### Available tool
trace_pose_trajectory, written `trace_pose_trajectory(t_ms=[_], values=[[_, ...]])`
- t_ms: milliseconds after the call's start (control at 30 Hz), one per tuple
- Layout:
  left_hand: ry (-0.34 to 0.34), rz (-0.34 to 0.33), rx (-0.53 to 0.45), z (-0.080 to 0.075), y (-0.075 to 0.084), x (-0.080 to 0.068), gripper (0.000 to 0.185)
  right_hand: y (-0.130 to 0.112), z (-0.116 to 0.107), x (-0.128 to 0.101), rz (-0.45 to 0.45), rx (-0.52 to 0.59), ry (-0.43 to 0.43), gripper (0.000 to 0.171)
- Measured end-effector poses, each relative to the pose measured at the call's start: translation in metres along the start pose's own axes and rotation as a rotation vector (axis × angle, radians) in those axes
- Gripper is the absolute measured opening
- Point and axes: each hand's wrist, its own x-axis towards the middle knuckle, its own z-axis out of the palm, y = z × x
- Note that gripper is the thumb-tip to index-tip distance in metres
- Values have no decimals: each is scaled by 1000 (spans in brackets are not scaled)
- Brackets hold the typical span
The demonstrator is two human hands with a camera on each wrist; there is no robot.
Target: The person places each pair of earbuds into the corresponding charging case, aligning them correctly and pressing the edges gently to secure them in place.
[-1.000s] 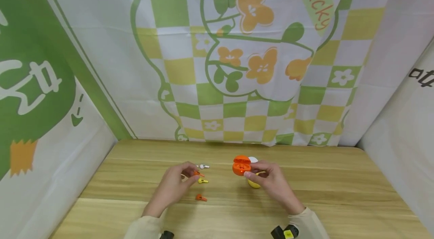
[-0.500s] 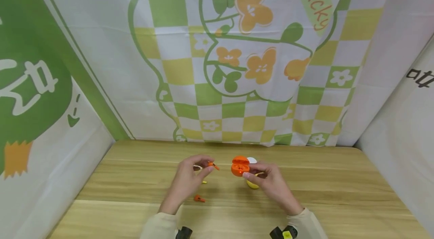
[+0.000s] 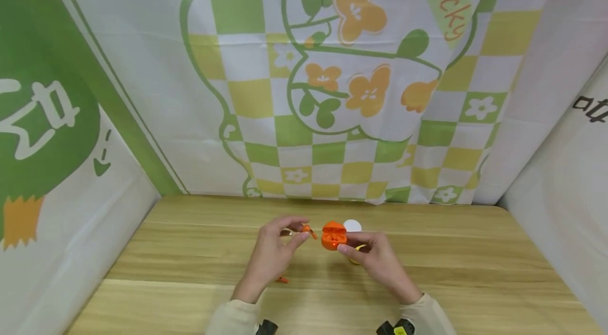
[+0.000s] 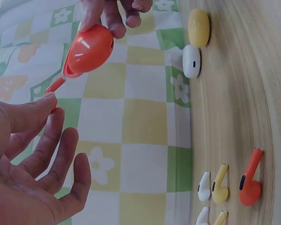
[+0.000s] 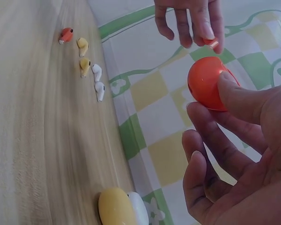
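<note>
An orange earbud (image 3: 310, 231) is pinched between the thumb and fingers of my left hand (image 3: 274, 250), its stem pointing toward the case. My right hand (image 3: 380, 258) grips an orange earbud case (image 3: 334, 236), lid raised, above the table. In the head view a small gap separates earbud and case; in the left wrist view the earbud's stem (image 4: 56, 84) appears close to the case's opening. On the table lies a second orange earbud (image 4: 250, 180), partly covered by my left hand in the head view. Beside it are yellow earbuds (image 4: 220, 183) and white earbuds (image 4: 204, 186).
Behind my right hand on the wooden table (image 3: 451, 250) stand a white case (image 3: 352, 226) and a yellow case (image 3: 356, 255), side by side. A patterned cloth (image 3: 328, 161) hangs along the back edge, and pale cloth walls rise on both sides.
My left hand has picked up an orange earbud from the table and carried it right and up toward the case. My right hand has stayed nearly still, the case shifting slightly left.
</note>
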Motion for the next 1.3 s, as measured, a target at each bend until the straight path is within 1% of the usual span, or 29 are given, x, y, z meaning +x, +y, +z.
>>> trace_pose_trajectory(t_ms=[133, 267, 433, 600, 733, 867, 1167, 1300], values=[[4, 0, 5, 2, 4, 0, 22, -1, 2, -1, -12, 3, -10, 24], [8, -2, -8, 5, 6, -2, 18, 2, 5, -1, -54, -9, -17, 22], [36, 38, 5, 10, 8, -4, 20, 5, 8, 0, -104, -21, -14, 20], [66, 74, 35, 13, 8, -4, 21, 5, 10, -1, -124, -25, -18, 21], [73, 94, 76, 14, 9, -4, 23, 3, 11, -1, -123, -31, -22, 22], [67, 113, 121, 14, 9, -5, 22, 1, 12, -1, -114, -30, -28, 23], [52, 189, 233, 16, 10, -6, 20, 1, 12, -1, -108, -45, -38, 23], [52, 200, 267, 17, 11, -7, 19, 1, 12, -1, -74, -56, -35, 22]])
